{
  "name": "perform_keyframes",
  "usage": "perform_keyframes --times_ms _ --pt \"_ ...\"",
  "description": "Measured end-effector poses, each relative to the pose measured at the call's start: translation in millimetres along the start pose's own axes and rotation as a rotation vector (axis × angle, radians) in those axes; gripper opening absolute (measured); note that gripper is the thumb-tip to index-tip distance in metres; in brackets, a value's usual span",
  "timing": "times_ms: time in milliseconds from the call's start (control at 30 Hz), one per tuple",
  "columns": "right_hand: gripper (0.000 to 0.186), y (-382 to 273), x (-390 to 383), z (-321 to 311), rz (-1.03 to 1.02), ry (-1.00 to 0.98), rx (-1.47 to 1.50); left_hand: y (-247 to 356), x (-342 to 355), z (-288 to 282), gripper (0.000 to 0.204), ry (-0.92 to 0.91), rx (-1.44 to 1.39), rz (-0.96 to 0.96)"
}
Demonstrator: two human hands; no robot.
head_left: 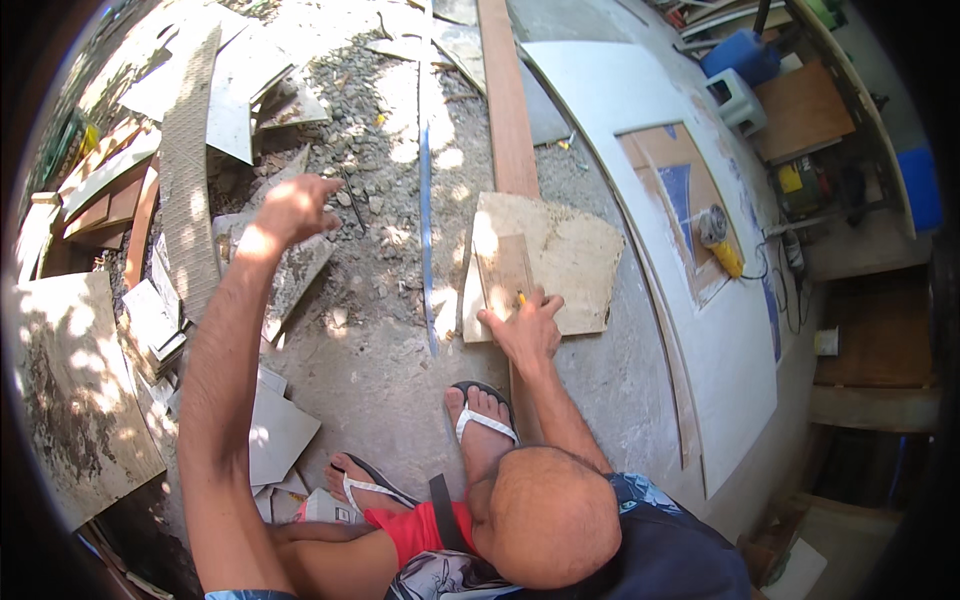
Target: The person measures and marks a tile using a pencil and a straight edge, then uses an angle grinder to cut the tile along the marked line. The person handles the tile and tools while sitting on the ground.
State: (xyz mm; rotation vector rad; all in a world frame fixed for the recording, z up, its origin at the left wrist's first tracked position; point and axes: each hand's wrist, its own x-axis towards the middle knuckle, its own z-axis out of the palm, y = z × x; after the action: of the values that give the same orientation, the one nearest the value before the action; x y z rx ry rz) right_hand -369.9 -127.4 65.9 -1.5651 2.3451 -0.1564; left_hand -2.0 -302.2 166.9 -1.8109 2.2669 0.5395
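Observation:
My right hand rests on a pale, rough-edged plywood board, fingers spread over its near edge. A short yellow pencil shows between the thumb and fingers of that hand. Under the fingertips a narrow brownish wood strip lies on the board. My left hand is raised out to the left above the gravel, its index finger stretched and the others loosely bent. Nothing shows in it. Close to its fingertips appears a thin dark rod, apparently on the ground; I cannot tell whether they touch.
A long reddish plank runs away beneath the board. Scrap panels and a textured strip lie on the left. At right, a yellow power tool sits on a large white panel. My sandalled feet flank the near ground.

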Motion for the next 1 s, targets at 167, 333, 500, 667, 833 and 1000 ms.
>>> perform_keyframes --times_ms 167,333,500,667,833,1000 --pt "0.105 3.6 1.9 -24.5 0.091 -0.051 -0.134 -41.4 6.5 -40.8 0.058 0.598 -0.714 -0.495" --pt "0.106 2.1 -2.2 -30.6 0.162 -0.119 -0.126 -81.7 4.6 -9.3 0.042 0.396 -0.725 -0.531" --pt "0.102 41.9 -18.5 -122.9 0.297 -0.173 -0.096 -40.3 29.5 -1.6 0.029 0.37 -0.806 -0.416" --pt "0.098 111.6 -30.4 -215.2 0.418 0.07 -0.303 24.0 46.8 -8.5 0.043 0.14 -0.728 -0.101" --pt "0.093 193.5 -30.6 -208.7 0.538 0.178 -0.255 -1.9 74.9 7.2 0.057 0.199 -0.52 -0.093" --pt "0.101 342.4 -35.3 -153.2 0.264 -0.014 -0.267 39.1 79.8 1.1 0.06 0.282 -0.438 -0.016"
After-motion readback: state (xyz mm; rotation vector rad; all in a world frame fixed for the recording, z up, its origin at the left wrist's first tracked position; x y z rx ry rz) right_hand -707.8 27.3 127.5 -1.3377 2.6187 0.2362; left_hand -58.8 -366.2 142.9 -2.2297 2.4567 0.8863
